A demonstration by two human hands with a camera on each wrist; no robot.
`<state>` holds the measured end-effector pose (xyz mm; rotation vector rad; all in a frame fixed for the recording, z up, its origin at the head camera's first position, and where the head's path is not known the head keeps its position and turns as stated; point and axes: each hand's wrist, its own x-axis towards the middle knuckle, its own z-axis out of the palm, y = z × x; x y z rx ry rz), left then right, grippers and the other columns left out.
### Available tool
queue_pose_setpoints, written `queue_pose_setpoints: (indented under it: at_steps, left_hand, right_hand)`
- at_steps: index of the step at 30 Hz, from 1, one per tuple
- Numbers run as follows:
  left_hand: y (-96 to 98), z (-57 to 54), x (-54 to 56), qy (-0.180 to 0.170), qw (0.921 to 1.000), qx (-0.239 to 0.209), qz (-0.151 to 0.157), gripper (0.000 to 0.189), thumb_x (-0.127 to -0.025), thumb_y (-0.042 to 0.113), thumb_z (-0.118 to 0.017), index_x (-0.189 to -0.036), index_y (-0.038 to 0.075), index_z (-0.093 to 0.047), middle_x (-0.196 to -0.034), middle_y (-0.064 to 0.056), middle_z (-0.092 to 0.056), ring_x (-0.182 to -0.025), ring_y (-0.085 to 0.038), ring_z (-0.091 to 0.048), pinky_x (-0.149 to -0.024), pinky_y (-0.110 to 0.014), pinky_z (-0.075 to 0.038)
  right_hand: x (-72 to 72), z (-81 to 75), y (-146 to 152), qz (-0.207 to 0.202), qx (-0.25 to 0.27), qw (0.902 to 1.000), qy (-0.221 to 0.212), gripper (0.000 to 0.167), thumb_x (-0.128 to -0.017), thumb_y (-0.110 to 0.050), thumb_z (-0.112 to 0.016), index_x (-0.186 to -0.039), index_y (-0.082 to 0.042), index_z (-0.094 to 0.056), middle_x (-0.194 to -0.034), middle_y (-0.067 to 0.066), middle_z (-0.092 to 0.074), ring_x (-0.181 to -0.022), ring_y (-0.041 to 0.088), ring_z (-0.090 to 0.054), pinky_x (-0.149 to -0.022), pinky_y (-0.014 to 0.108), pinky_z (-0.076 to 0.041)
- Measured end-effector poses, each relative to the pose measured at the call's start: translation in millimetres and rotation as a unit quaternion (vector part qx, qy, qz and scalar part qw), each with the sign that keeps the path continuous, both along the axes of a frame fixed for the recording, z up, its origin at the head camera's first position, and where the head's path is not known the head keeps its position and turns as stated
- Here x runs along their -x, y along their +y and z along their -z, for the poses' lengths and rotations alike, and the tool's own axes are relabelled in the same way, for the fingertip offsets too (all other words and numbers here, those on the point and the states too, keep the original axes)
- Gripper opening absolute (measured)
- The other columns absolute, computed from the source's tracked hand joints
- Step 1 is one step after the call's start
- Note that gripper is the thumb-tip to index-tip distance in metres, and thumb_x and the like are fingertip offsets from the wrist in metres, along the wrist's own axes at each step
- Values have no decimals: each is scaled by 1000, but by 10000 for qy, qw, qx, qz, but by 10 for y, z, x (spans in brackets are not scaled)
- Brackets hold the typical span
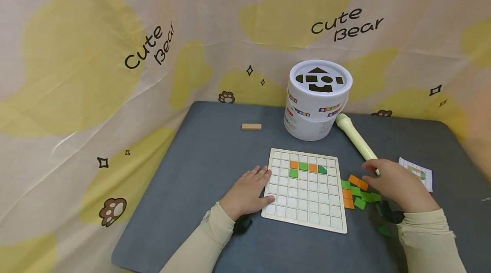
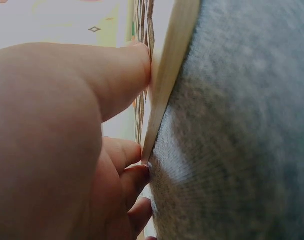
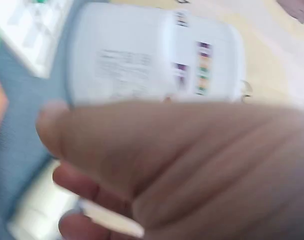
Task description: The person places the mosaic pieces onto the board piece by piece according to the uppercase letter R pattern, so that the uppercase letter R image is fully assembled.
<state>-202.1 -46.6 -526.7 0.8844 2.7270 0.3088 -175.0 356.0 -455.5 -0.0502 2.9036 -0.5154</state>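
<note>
A pale wooden grid board [image 1: 297,201] lies on the dark table. Along its upper rows sit orange, green and dark green tiles [image 1: 303,166]. My left hand [image 1: 247,191] rests at the board's left edge, thumb [image 2: 124,75] on the rim and fingers spread along the side. Right of the board, my right hand [image 1: 399,184] hovers by a loose heap of orange and green tiles [image 1: 356,191], fingers bent loosely. Its fingertips overlap the near end of a pale yellow stick [image 1: 356,138] in the head view. The right wrist view is blurred and shows nothing held.
A white bucket [image 1: 312,111] with shape cutouts in its lid stands at the back. A small wooden block [image 1: 251,127] lies left of it. On the right lies a pattern card [image 1: 426,177], and a dark green piece [image 1: 383,230] is near the right sleeve.
</note>
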Motion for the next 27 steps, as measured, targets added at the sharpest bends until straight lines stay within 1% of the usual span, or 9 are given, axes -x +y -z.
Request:
queue_pose_setpoints:
  at_steps: [2, 4, 7, 9, 13, 17, 22, 24, 27]
  left_hand:
    - [1, 2, 7, -4, 10000, -11, 28, 81, -107, 54, -59, -169, 11, -32, -174, -6, -27, -162, -28, -20, -129, -46, -21]
    - [2, 9, 12, 5, 10000, -38, 49, 81, -107, 54, -59, -169, 11, -32, -174, -6, -27, -162, -28, -20, -129, -46, -21]
    - [-1, 19, 11, 17, 10000, -72, 43, 80, -107, 54, -59, -169, 10, -33, -174, -7, -28, -161, -28, -21, -129, -47, -22]
    - [-5, 21, 6, 24, 10000, -61, 18, 80, -106, 53, -59, -169, 10, -33, -174, -7, -28, -161, -29, -22, -128, -47, -23]
    - [-8, 11, -1, 47, 10000, -38, 10, 80, -106, 53, -59, -169, 10, -34, -174, -7, -29, -161, -28, -22, -128, -47, -23]
    - [-14, 5, 0, 85, 9999, -71, 24, 80, -107, 54, -58, -169, 10, -33, -174, -7, -28, -161, -28, -22, -128, -47, -22]
    - [-16, 10, 1, 82, 9999, -96, 46, 80, -107, 53, -59, -169, 9, -33, -174, -7, -28, -161, -29, -22, -128, -48, -23]
    - [-18, 15, -3, 68, 9999, -89, 40, 80, -107, 53, -59, -169, 10, -33, -174, -7, -29, -161, -29, -22, -128, -48, -23]
    - [-17, 17, -5, 52, 10000, -71, 25, 80, -107, 53, -59, -169, 10, -33, -174, -7, -28, -161, -28, -22, -128, -47, -23]
  right_hand:
    - [-13, 149, -11, -208, 81, 9997, 115, 25, -95, -22, -82, -114, -6, -79, -106, 15, -75, -86, 28, -66, -70, 50, -58]
    - [-11, 267, -44, -369, 22, 9984, 430, 13, -93, -21, -85, -102, -13, -82, -98, 6, -76, -82, 23, -65, -70, 50, -58]
    - [0, 376, -85, -386, -238, 9955, 826, 7, -90, -21, -88, -95, -18, -84, -92, 1, -75, -76, 19, -62, -64, 48, -56]
    - [10, 410, -92, -299, -332, 9954, 843, 11, -89, -22, -88, -97, -16, -84, -92, 3, -75, -74, 19, -61, -62, 47, -55]
    - [13, 431, -80, -195, -327, 9973, 631, 21, -87, -22, -86, -105, -12, -84, -97, 8, -76, -75, 22, -62, -63, 48, -55]
    - [12, 431, -89, -195, -302, 9971, 671, 27, -82, -20, -85, -107, -10, -83, -98, 8, -76, -76, 22, -62, -63, 49, -55]
    - [6, 429, -105, -122, -301, 9978, 575, 32, -82, -20, -84, -112, -8, -81, -99, 9, -75, -77, 23, -62, -67, 51, -55]
    - [5, 421, -116, -43, -256, 9981, 557, 33, -83, -19, -84, -114, -6, -80, -98, 8, -75, -76, 23, -61, -66, 48, -54]
    - [-6, 400, -171, -12, -186, 9966, 797, 31, -85, -19, -83, -113, -7, -80, -94, 4, -75, -69, 19, -57, -57, 40, -48]
